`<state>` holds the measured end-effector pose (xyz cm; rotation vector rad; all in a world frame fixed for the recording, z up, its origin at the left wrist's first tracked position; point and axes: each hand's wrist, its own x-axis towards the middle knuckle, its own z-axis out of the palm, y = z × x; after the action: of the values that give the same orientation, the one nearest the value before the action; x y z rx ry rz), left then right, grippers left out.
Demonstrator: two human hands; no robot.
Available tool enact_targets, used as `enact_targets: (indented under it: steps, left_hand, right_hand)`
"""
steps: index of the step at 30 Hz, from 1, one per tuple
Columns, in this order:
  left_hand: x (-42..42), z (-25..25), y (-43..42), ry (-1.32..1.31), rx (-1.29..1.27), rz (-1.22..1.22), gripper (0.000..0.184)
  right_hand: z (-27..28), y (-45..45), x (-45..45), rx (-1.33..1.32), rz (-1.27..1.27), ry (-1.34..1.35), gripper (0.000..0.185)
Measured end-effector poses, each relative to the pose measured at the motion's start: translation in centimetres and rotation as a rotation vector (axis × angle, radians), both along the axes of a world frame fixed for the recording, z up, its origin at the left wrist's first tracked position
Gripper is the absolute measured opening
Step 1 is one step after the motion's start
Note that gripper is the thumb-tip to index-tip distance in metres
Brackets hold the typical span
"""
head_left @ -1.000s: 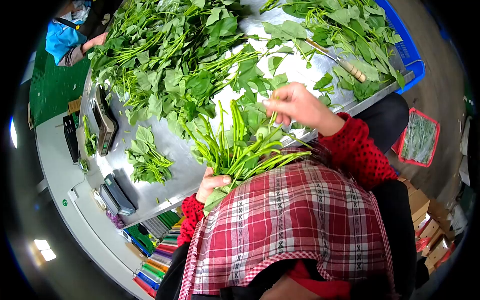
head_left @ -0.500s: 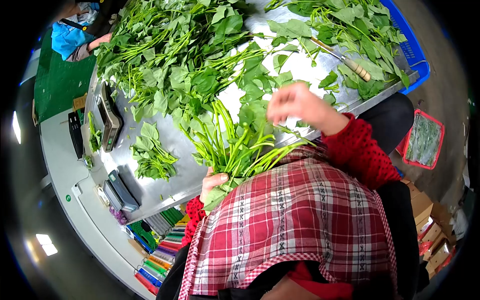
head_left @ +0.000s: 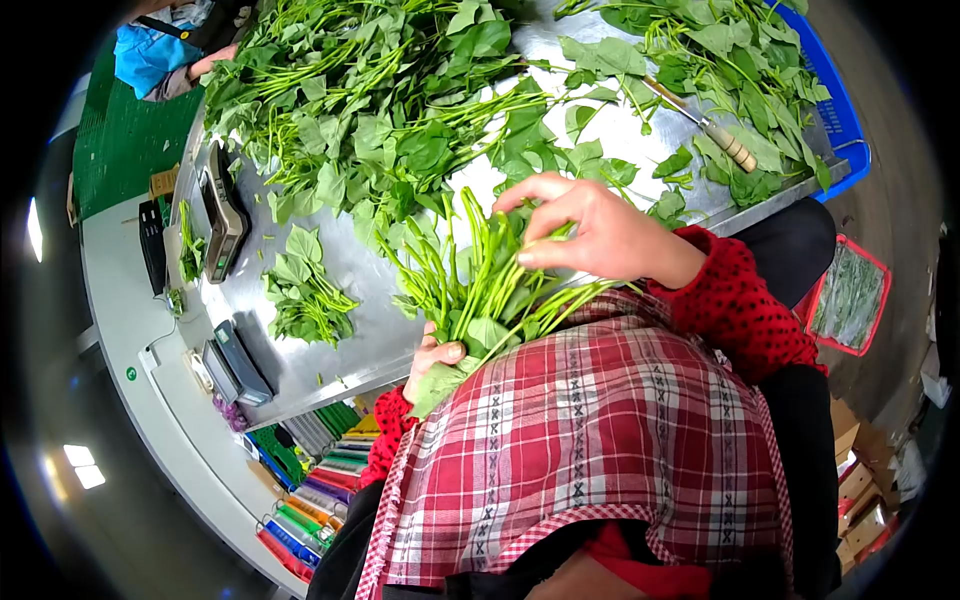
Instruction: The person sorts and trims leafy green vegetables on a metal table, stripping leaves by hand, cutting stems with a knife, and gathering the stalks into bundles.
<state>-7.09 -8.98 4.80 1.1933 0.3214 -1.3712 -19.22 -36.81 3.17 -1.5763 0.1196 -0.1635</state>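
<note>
My left hand (head_left: 436, 362) is closed round the leafy lower part of a bunch of green stems (head_left: 480, 270), held just above the checked apron. The stems fan upward and to the right. My right hand (head_left: 590, 230) is at the upper right side of the bunch, fingers apart and curved, with the fingertips beside the stems; nothing is visibly gripped in it. Beyond the bunch lies a big heap of leafy greens (head_left: 370, 110) on the metal table (head_left: 370, 340). A smaller bunch (head_left: 308, 290) rests to the left.
A knife with a wooden handle (head_left: 730, 147) lies by greens at the right, near a blue crate (head_left: 838, 115). Scales (head_left: 225, 215) stand at the left. Another person's hand (head_left: 212, 62) is at the upper left. A red crate (head_left: 850, 295) sits on the floor.
My right hand pulled back from the stems with its fingers blurred, then came back to the bunch with fingers spread. My left hand keeps its hold. The view has shifted slightly.
</note>
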Motion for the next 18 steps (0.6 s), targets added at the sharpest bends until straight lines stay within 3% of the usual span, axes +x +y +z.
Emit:
enact_targets:
  steps: [5,7,9,11,13,15,17,18]
  left_hand:
    - [0.1,0.1,0.0,0.017,0.028,-0.023,0.079]
    - [0.3,0.0,0.0,0.018,0.044,-0.026,0.079]
    - [0.4,0.1,0.0,0.021,0.065,-0.025,0.079]
    - [0.5,0.3,-0.1,0.032,0.094,-0.024,0.08]
    - [0.7,0.9,-0.5,0.058,0.129,-0.024,0.08]
    - [0.3,1.1,-0.7,-0.121,0.006,-0.135,0.039]
    - [0.6,1.2,-1.1,-0.097,-0.138,-0.172,0.045]
    - [0.6,2.1,-1.4,-0.061,0.021,-0.192,0.05]
  right_hand:
    - [0.2,-4.3,-0.6,-0.054,-0.234,-0.12,0.012]
    - [-0.2,-6.9,-1.4,-0.113,-0.541,0.004,0.014]
    - [-1.3,-8.9,-1.6,-0.474,-0.879,0.082,0.019]
    - [-1.4,-8.4,-2.2,-0.56,-0.839,0.22,0.022]
    - [-1.9,-5.8,-2.0,-0.62,-0.417,0.55,0.026]
    - [-4.5,-3.4,-1.4,-0.603,-0.145,0.53,0.033]
    - [-3.5,-1.5,-0.7,0.133,0.198,0.389,0.033]
    - [-2.5,-0.5,-0.3,0.202,0.233,0.389,0.033]
